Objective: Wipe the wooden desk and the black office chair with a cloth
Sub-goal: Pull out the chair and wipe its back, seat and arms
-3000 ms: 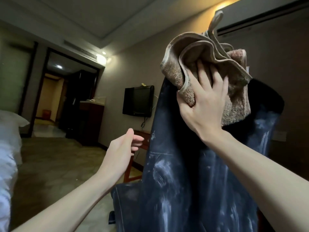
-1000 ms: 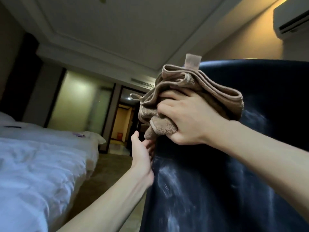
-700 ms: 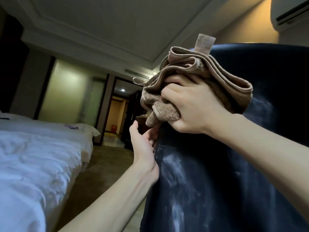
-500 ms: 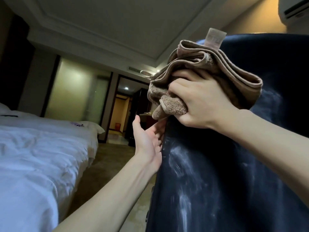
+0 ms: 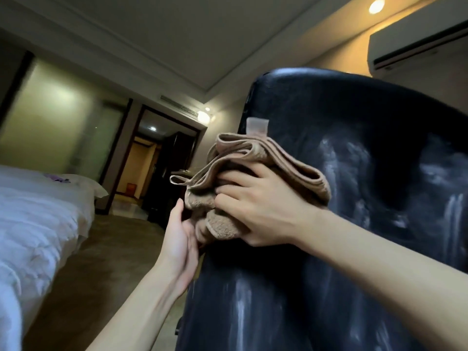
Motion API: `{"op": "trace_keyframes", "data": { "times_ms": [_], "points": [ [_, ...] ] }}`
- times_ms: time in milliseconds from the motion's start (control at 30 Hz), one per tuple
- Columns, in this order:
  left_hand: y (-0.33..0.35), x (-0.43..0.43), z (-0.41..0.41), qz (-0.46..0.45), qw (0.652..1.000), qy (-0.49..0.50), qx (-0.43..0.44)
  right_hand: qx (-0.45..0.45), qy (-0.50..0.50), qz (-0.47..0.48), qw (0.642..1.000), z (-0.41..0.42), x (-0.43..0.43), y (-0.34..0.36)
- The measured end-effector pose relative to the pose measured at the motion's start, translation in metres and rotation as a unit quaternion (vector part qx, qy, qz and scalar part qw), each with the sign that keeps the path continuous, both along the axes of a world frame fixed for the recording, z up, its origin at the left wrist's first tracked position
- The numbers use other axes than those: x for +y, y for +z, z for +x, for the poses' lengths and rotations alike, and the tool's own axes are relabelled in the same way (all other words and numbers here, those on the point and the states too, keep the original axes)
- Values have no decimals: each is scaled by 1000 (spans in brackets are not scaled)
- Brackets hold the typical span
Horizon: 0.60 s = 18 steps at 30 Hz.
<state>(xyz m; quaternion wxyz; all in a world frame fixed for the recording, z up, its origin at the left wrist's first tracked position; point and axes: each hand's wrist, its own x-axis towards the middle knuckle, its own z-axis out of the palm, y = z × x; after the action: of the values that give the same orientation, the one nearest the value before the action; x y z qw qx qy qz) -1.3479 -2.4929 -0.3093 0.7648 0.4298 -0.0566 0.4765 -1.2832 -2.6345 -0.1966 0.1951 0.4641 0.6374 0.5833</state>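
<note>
The black office chair (image 5: 342, 173) fills the right half of the head view, its tall backrest streaked with white dust. My right hand (image 5: 258, 209) grips a bunched brown cloth (image 5: 255, 158) and presses it against the backrest near its left edge. A small label sticks up from the cloth. My left hand (image 5: 181, 239) touches the backrest's left edge just below the cloth, palm toward the chair and fingers straight. The wooden desk is out of view.
A bed with white bedding (image 5: 38, 224) lies at the left. Brown floor (image 5: 109, 249) runs between bed and chair toward a dark doorway (image 5: 157, 168). An air conditioner (image 5: 417, 44) hangs high on the right wall.
My right hand has slid the cloth down from the top of the backrest to lower on its left side. My left hand stays at the chair's left edge. The camera has shifted.
</note>
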Motion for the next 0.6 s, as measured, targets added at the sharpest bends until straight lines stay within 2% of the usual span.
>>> {"op": "trace_keyframes", "data": {
  "times_ms": [133,233,300,367,500,600],
  "points": [
    [9,3,-2,37,999,10,37,-49,113,108,986,-6,-21,58],
    [11,-2,3,56,997,26,44,7,64,181,981,-11,-31,104],
    [7,0,6,58,997,22,39,40,-8,193,980,-9,-28,117],
    [-2,8,5,62,997,15,37,30,-44,196,979,-1,-19,117],
    [-21,21,6,59,998,-16,34,82,37,222,971,10,1,97],
    [-31,18,4,43,997,-59,8,83,64,187,977,6,14,77]
  ]
}}
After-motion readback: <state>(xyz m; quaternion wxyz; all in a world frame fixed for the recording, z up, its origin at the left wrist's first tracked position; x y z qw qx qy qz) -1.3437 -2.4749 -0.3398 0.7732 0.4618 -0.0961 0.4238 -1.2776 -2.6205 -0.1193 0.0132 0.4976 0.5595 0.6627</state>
